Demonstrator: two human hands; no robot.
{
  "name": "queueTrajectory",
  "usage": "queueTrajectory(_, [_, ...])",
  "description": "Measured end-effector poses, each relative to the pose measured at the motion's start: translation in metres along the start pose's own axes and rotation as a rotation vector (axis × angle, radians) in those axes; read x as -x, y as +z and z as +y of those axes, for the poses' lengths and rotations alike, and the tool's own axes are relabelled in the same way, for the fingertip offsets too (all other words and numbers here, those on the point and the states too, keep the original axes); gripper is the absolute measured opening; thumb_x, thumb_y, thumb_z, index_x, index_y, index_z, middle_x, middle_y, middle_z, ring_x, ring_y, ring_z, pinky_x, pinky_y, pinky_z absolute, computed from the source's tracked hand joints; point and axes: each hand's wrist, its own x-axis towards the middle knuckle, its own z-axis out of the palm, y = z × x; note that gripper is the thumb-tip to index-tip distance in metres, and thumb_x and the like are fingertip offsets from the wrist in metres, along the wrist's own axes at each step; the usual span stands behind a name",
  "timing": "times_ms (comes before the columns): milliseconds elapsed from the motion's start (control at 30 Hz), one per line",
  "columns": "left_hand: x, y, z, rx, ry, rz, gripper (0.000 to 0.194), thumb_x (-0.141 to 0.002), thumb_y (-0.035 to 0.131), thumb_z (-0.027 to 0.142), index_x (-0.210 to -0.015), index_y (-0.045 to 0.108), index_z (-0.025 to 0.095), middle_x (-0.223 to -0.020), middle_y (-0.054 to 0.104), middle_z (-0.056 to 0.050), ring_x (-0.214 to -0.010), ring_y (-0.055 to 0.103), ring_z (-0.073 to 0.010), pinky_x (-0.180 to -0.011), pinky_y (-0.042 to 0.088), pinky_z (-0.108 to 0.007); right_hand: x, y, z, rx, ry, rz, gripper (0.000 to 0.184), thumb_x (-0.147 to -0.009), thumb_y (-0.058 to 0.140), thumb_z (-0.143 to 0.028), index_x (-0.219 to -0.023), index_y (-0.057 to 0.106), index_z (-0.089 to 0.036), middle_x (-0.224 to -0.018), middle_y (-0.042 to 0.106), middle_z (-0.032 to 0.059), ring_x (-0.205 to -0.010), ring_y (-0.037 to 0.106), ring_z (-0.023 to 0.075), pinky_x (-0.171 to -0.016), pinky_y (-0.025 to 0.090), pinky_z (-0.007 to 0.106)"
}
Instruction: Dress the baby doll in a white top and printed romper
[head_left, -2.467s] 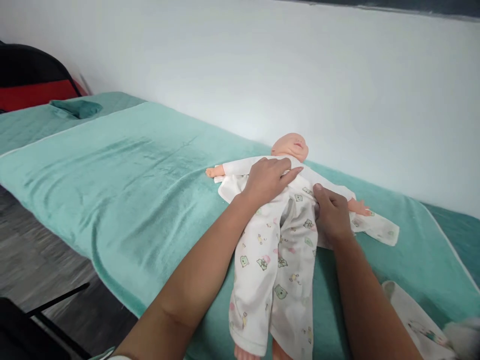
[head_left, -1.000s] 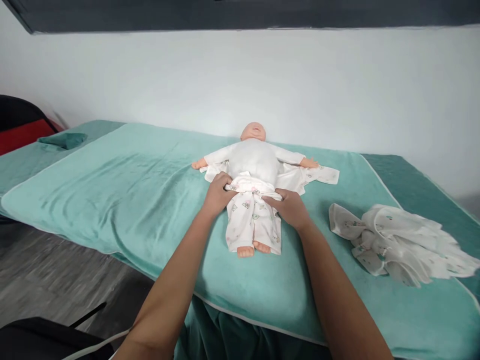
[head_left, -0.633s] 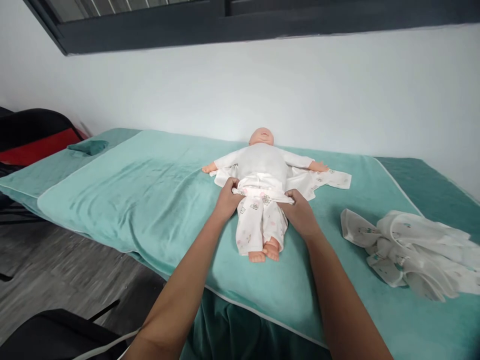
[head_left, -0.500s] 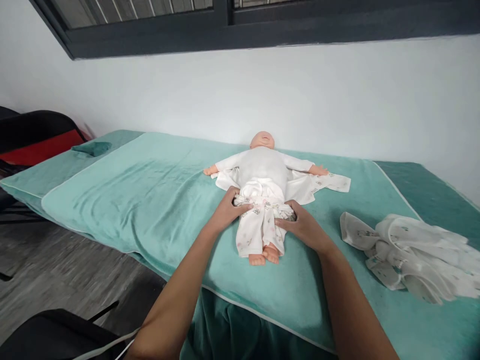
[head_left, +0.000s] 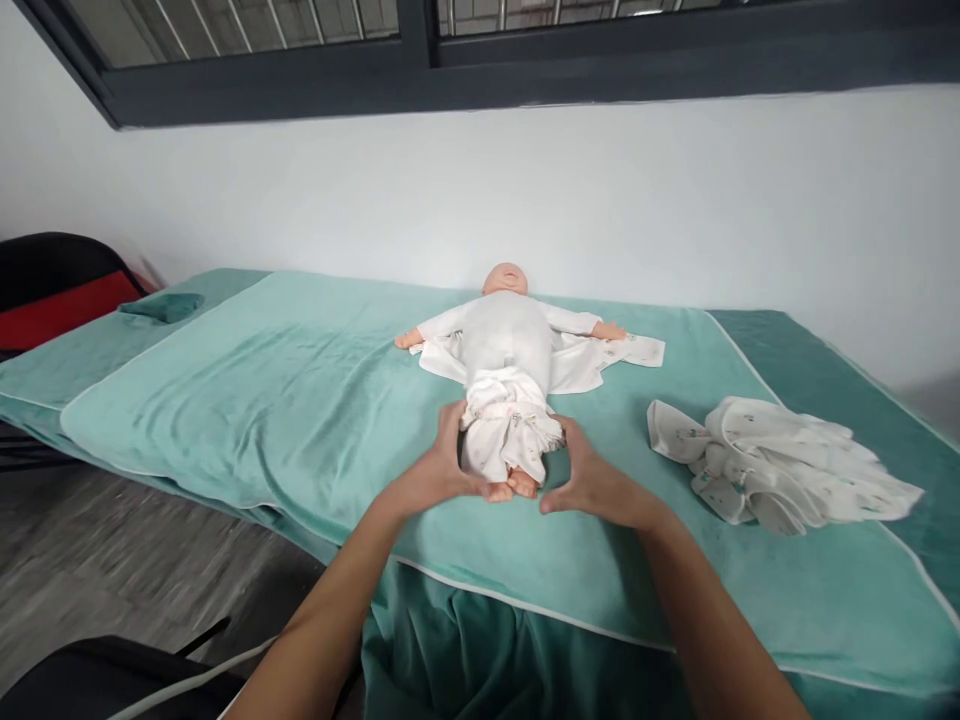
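A baby doll (head_left: 505, 330) lies on its back in a white top, arms spread, head toward the wall. White patterned pants (head_left: 504, 445) are bunched around its lower body and legs, and its bare feet (head_left: 521, 483) stick out below. My left hand (head_left: 447, 462) curves around the left side of the pants, fingers and thumb apart, the thumb beside one foot; whether it presses the cloth I cannot tell. On the other side my right hand (head_left: 592, 476) is spread in a C shape, its fingertips at the pants' edge and its thumb over the sheet.
An open patterned garment (head_left: 581, 367) lies under the doll's back and arms. Crumpled white clothing (head_left: 780, 460) rests to the right on the green bed cover (head_left: 300, 400). A black and red chair (head_left: 64, 290) stands at the left, a cable (head_left: 191, 680) near my left forearm.
Both hands have let go of the pants' sides and moved down toward the feet, their fingers opening. The pants look more bunched and shorter. The camera view has shifted slightly.
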Motion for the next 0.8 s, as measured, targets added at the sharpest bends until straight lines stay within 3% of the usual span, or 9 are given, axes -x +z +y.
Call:
queueTrajectory(100, [0.017, 0.014, 0.001, -0.202, 0.06, 0.008, 0.134, -0.05, 0.093, 0.055, -0.155, 0.016, 0.024, -0.158, 0.021, -0.021, -0.152, 0.022, -0.0406, -0.121, 0.033, -0.052, 0.008, 0.012, 0.0, 0.096, -0.035, 0.127, 0.114, -0.047, 0.094, -0.054, -0.142, 0.04, -0.024, -0.138, 0.052, 0.0151, -0.13, 0.05, 0.0395, -0.109, 0.041, 0.055])
queueTrajectory(233, [0.016, 0.025, 0.0, -0.404, 0.166, 0.085, 0.117, -0.062, 0.088, 0.051, -0.153, 0.021, 0.021, -0.149, 0.032, -0.023, -0.146, 0.032, -0.0407, -0.119, 0.034, -0.055, 0.009, 0.026, -0.003, 0.184, -0.103, 0.217, 0.098, -0.057, 0.09, -0.055, -0.138, 0.044, -0.024, -0.129, 0.058, 0.0158, -0.121, 0.056, 0.0395, -0.102, 0.046, 0.053])
queueTrajectory(367, [0.006, 0.018, 0.006, -0.582, 0.194, 0.05, 0.099, -0.068, 0.085, 0.043, -0.147, 0.031, 0.02, -0.134, 0.05, -0.019, -0.131, 0.05, -0.039, -0.108, 0.043, -0.053, 0.008, 0.032, -0.005, 0.382, -0.154, 0.285, 0.084, -0.06, 0.087, -0.056, -0.126, 0.05, -0.02, -0.12, 0.063, 0.0156, -0.116, 0.059, 0.0381, -0.106, 0.041, 0.055])
queueTrajectory(500, [0.002, 0.009, 0.026, -0.67, 0.144, -0.031, 0.08, -0.075, 0.08, 0.04, -0.141, 0.04, 0.02, -0.134, 0.058, -0.017, -0.125, 0.056, -0.0372, -0.104, 0.043, -0.051, 0.01, 0.035, -0.016, 0.528, -0.082, 0.316, 0.044, -0.074, 0.076, -0.051, -0.1, 0.056, -0.02, -0.093, 0.069, 0.0085, -0.101, 0.065, 0.0313, -0.108, 0.036, 0.052])
queueTrajectory(600, [0.007, 0.004, 0.046, -0.517, -0.006, -0.044, 0.066, -0.079, 0.075, 0.036, -0.136, 0.045, 0.022, -0.128, 0.065, -0.011, -0.116, 0.063, -0.0327, -0.099, 0.046, -0.045, 0.018, 0.031, -0.033, 0.459, 0.11, 0.3, 0.024, -0.079, 0.068, -0.04, -0.089, 0.055, -0.022, -0.084, 0.067, 0.0045, -0.089, 0.064, 0.0268, -0.088, 0.045, 0.041])
queueTrajectory(667, [0.014, 0.001, 0.059, -0.27, -0.187, -0.038, 0.062, -0.078, 0.073, 0.032, -0.134, 0.048, 0.022, -0.114, 0.07, -0.007, -0.102, 0.067, -0.0277, -0.088, 0.05, -0.038, 0.025, 0.026, -0.045, 0.321, 0.268, 0.238, 0.017, -0.079, 0.064, -0.036, -0.081, 0.054, -0.022, -0.079, 0.065, 0.0025, -0.079, 0.06, 0.0229, -0.074, 0.044, 0.034])
queueTrajectory(733, [0.022, -0.006, 0.069, 0.028, -0.364, -0.089, 0.062, -0.074, 0.074, 0.028, -0.131, 0.051, 0.021, -0.102, 0.071, -0.003, -0.087, 0.068, -0.0222, -0.077, 0.05, -0.031, 0.033, 0.019, -0.057, 0.112, 0.383, 0.085, 0.016, -0.079, 0.062, -0.035, -0.077, 0.056, -0.021, -0.079, 0.065, 0.0018, -0.075, 0.058, 0.0196, -0.068, 0.041, 0.03])
queueTrajectory(800, [0.03, -0.019, 0.079, 0.266, -0.453, -0.193, 0.059, -0.07, 0.074, 0.024, -0.126, 0.056, 0.018, -0.099, 0.071, -0.003, -0.084, 0.067, -0.0195, -0.074, 0.049, -0.028, 0.042, 0.01, -0.07, -0.126, 0.424, -0.104, 0.02, -0.079, 0.065, -0.039, -0.081, 0.061, -0.019, -0.084, 0.067, 0.0023, -0.076, 0.057, 0.0179, -0.068, 0.041, 0.029])
